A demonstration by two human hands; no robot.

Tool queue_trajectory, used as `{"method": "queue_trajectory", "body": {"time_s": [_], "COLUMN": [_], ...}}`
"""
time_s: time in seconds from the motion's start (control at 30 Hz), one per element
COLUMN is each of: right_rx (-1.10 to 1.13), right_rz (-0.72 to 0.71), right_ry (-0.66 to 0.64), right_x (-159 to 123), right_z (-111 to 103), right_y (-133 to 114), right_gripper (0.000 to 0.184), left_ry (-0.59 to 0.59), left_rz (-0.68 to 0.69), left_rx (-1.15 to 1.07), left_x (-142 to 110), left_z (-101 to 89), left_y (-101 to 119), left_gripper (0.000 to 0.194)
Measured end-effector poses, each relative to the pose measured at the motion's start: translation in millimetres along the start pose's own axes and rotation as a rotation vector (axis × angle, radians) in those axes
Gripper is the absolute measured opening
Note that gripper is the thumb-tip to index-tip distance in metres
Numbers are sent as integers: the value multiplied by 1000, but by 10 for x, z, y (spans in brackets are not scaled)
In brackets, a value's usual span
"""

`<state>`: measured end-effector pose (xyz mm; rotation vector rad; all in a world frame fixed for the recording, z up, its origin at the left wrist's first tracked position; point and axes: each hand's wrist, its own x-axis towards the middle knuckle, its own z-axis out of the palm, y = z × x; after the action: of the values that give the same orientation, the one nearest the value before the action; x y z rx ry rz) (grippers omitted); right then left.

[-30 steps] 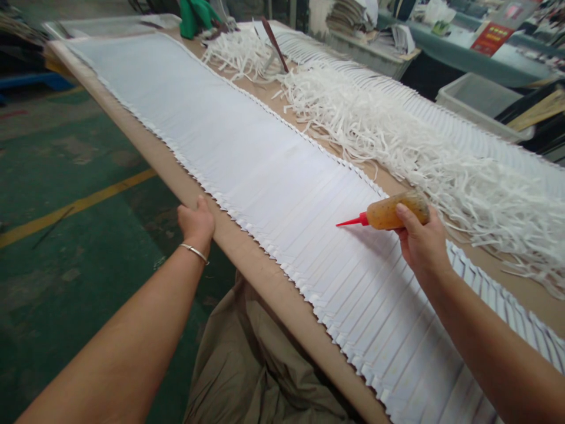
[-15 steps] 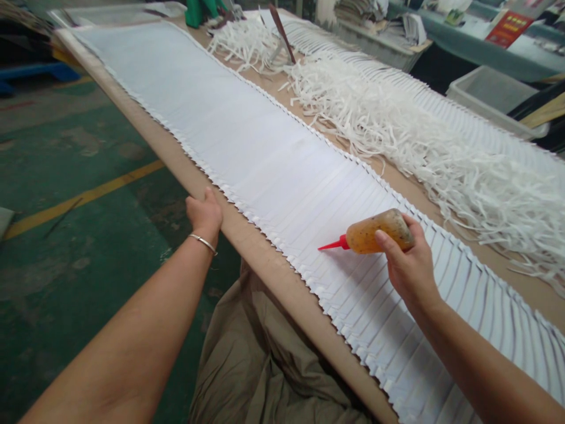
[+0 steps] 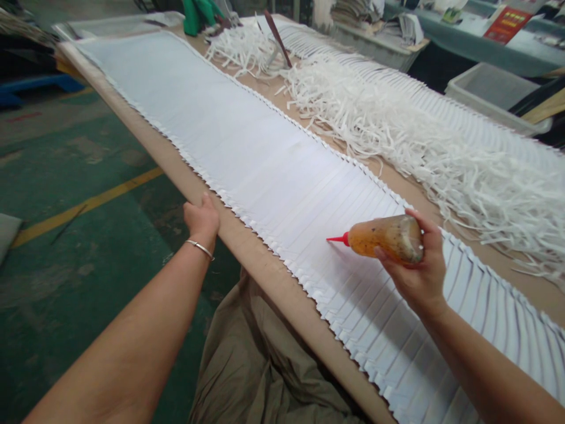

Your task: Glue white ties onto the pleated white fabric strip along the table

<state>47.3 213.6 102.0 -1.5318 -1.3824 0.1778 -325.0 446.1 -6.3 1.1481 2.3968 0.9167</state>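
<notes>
My right hand [image 3: 417,271] is wrapped round a squeeze bottle [image 3: 386,238] of amber liquid, tipped on its side. Its thin red nozzle points left, with the tip at or just above a long row of overlapping white pieces [image 3: 269,159]; whether it touches I cannot tell. These pieces lie like shingles, their stepped ends forming jagged borders, and they spread wider apart toward the near right. At the near edge of the brown-topped table [image 3: 247,244], my left hand [image 3: 202,219] holds on, thumb on top and the other fingers mostly hidden.
A heap of white strips [image 3: 397,129] lies beyond the row, with a dark brown stick-like tool [image 3: 278,38] at its far end. Another fanned white row [image 3: 441,94] runs behind. Plastic bins [image 3: 494,88] stand past the table. Green floor [image 3: 88,306] shows at left.
The right hand and bottle have shifted slightly right, and the nozzle tip now sits a little higher and farther right. My left hand stays at the table edge.
</notes>
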Motion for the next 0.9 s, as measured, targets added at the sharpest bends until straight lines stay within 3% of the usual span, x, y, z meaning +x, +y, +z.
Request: {"method": "queue_trajectory", "body": {"time_s": [0.13,0.23,0.4,0.6,0.9], "right_rx": [55,353,682,625,534], "right_rz": [16,175,443,495,518], "right_ry": [180,351,377,421,447], "right_x": [336,707,1239,1499,1654], "right_z": [-165,-217,-173,-49,87], "right_y": [306,621,1094,1421,1530], "right_gripper": [75,59,35,38,36], "left_ry": [0,1,8,17,22], "left_rz": [0,-2,1,17,15], "left_rx": [12,14,19,24,38], "left_x": [-36,-46,-28,7,33], "left_z": [-37,-52,-56,-41,-23], "left_y": [31,38,29,-11,-43], "left_gripper": [46,45,44,41,43]}}
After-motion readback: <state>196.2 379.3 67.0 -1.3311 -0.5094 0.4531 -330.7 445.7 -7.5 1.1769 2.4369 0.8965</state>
